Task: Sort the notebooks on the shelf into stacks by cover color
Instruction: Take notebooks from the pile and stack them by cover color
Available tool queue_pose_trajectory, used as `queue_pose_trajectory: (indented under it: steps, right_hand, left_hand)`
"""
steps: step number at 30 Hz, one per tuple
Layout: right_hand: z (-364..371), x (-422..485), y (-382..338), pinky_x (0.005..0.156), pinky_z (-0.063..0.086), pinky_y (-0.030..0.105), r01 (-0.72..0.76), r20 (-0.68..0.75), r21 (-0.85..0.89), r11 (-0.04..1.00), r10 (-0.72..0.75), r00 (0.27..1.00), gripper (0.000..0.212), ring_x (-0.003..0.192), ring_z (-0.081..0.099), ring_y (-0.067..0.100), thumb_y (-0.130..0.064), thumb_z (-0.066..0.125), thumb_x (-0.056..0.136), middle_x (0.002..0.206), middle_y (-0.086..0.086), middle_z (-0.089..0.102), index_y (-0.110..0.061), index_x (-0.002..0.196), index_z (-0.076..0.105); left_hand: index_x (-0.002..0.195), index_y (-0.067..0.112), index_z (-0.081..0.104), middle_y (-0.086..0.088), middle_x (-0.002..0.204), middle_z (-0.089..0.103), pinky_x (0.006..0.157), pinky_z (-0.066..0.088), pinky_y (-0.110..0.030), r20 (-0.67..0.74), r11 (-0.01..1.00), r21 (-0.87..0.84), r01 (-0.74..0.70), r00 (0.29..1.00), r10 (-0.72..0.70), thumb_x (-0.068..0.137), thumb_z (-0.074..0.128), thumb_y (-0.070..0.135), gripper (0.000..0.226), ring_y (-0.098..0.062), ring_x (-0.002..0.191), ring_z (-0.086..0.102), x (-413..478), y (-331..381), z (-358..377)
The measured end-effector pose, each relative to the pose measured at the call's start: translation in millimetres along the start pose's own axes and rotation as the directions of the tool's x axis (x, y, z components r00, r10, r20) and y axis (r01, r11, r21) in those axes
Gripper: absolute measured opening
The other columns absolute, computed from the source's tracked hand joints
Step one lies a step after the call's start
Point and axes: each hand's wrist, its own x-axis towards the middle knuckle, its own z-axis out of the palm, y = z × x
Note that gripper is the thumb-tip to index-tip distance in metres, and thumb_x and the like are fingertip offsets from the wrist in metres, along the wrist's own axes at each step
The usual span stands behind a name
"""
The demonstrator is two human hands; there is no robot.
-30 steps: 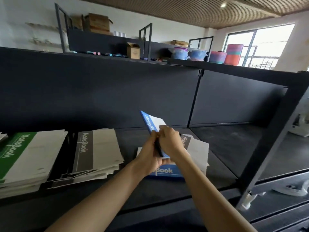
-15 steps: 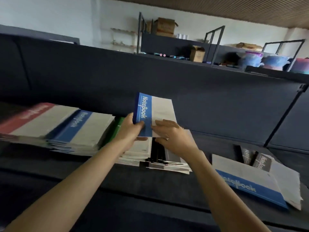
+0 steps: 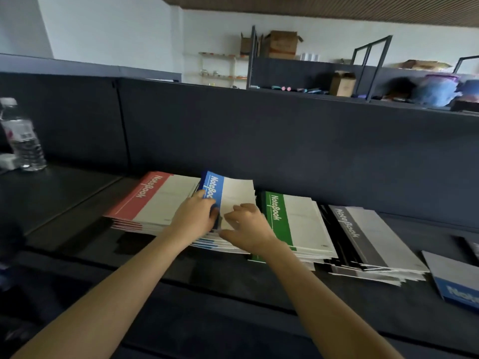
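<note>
**Shelf layout: four stacks in a row, one loose notebook on the right**

On the shelf [image 3: 64, 198], against the back panel [image 3: 285, 141], left to right: leftmost stack [image 3: 155, 203], second stack [image 3: 207, 243], third stack [image 3: 298, 221], fourth stack [image 3: 373, 242], each just beside the next. The held notebook [image 3: 233, 193] sits over the second stack, with the left hand [image 3: 193, 216] at its left edge and the right hand [image 3: 248, 226] at its near edge. The loose notebook [image 3: 456, 278] lies right of the fourth stack, nearer. The bottle [image 3: 24, 141] stands far left, well apart.
</note>
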Motion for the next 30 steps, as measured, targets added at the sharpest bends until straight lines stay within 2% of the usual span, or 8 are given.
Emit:
queue_pose_trajectory:
  steps: [4, 9, 11, 14, 18, 21, 24, 30]
  right_hand:
    - [18, 0, -4, 0.089, 0.040, 0.041, -0.009, 0.099, -0.092, 0.996, 0.018, 0.995, 0.032, 0.112, 0.045, 0.031, -0.031, 0.045, 0.093, 0.112, 0.014, 0.053, -0.005, 0.107, 0.057]
    - [15, 2, -4, 0.087, 0.038, 0.041, -0.043, 0.098, -0.061, 0.997, 0.049, 0.994, 0.031, 0.105, 0.050, 0.031, -0.028, 0.036, 0.097, 0.109, 0.013, 0.056, -0.006, 0.099, 0.058]
    - [10, 0, -1, 0.086, 0.041, 0.041, -0.058, 0.051, 0.001, 0.998, 0.057, 0.997, 0.031, 0.102, 0.052, 0.032, -0.028, 0.038, 0.096, 0.107, 0.013, 0.060, -0.007, 0.099, 0.061]
    - [-1, -13, 16, 0.079, 0.044, 0.035, -0.092, -0.088, 0.084, 0.992, 0.099, 0.991, 0.025, 0.096, 0.055, 0.029, -0.022, 0.045, 0.094, 0.102, 0.012, 0.063, -0.007, 0.100, 0.064]
    - [-25, -48, 62, 0.085, 0.047, 0.041, -0.158, -0.195, 0.093, 0.983, 0.174, 0.965, 0.022, 0.096, 0.057, 0.032, -0.016, 0.050, 0.090, 0.103, 0.014, 0.064, -0.005, 0.102, 0.065]
    - [-49, -86, 111, 0.095, 0.043, 0.038, -0.312, -0.266, 0.065, 0.948, 0.318, 0.910, 0.029, 0.111, 0.054, 0.028, -0.016, 0.050, 0.091, 0.120, 0.010, 0.063, -0.007, 0.115, 0.064]
    - [-71, -130, 160, 0.092, 0.043, 0.036, -0.454, -0.318, 0.037, 0.890, 0.441, 0.839, 0.029, 0.112, 0.054, 0.030, -0.015, 0.049, 0.090, 0.119, 0.009, 0.063, -0.008, 0.113, 0.065]
    - [-116, -221, 243, 0.084, 0.044, 0.036, -0.699, -0.257, 0.071, 0.712, 0.690, 0.677, 0.040, 0.113, 0.051, 0.034, -0.006, 0.046, 0.089, 0.125, 0.017, 0.055, -0.004, 0.129, 0.045]
  left_hand:
    - [0.132, 0.015, 0.052, -0.005, 0.138, 0.049, 0.104, 0.037, -0.035, 0.170, 0.988, 0.118, -0.098, 0.982, 0.077, 0.099, 0.040, 0.027, 0.037, -0.027, 0.124, 0.042, 1, -18, 17]
    - [0.132, 0.016, 0.050, -0.005, 0.137, 0.049, 0.101, 0.040, -0.036, 0.186, 0.974, 0.208, -0.087, 0.981, 0.048, 0.097, 0.048, 0.030, 0.038, -0.024, 0.126, 0.042, 6, -12, 16]
    - [0.121, 0.016, 0.057, -0.006, 0.127, 0.055, 0.093, 0.043, -0.035, 0.185, 0.959, 0.265, -0.103, 0.981, 0.055, 0.095, 0.049, 0.030, 0.030, -0.024, 0.119, 0.047, 9, 0, 13]
    - [0.110, 0.017, 0.061, -0.004, 0.115, 0.059, 0.086, 0.044, -0.036, 0.176, 0.960, 0.208, -0.187, 0.973, 0.151, 0.095, 0.043, 0.033, 0.028, -0.024, 0.111, 0.050, 13, 29, 16]
    - [0.117, 0.018, 0.057, -0.003, 0.120, 0.058, 0.092, 0.044, -0.038, 0.159, 0.945, 0.083, -0.315, 0.941, 0.300, 0.094, 0.043, 0.031, 0.030, -0.024, 0.116, 0.048, 14, 91, 30]
    - [0.131, 0.018, 0.051, -0.002, 0.133, 0.052, 0.097, 0.041, -0.036, 0.121, 0.917, -0.005, -0.399, 0.910, 0.396, 0.097, 0.041, 0.033, 0.039, -0.023, 0.126, 0.043, 14, 149, 41]
    - [0.134, 0.019, 0.049, -0.001, 0.137, 0.049, 0.098, 0.039, -0.034, 0.103, 0.869, -0.069, -0.491, 0.862, 0.495, 0.096, 0.042, 0.031, 0.040, -0.022, 0.129, 0.041, 10, 210, 56]
    - [0.132, 0.016, 0.050, -0.003, 0.136, 0.050, 0.096, 0.042, -0.033, 0.121, 0.777, -0.238, -0.582, 0.776, 0.619, 0.095, 0.045, 0.026, 0.039, -0.023, 0.125, 0.045, -1, 325, 84]
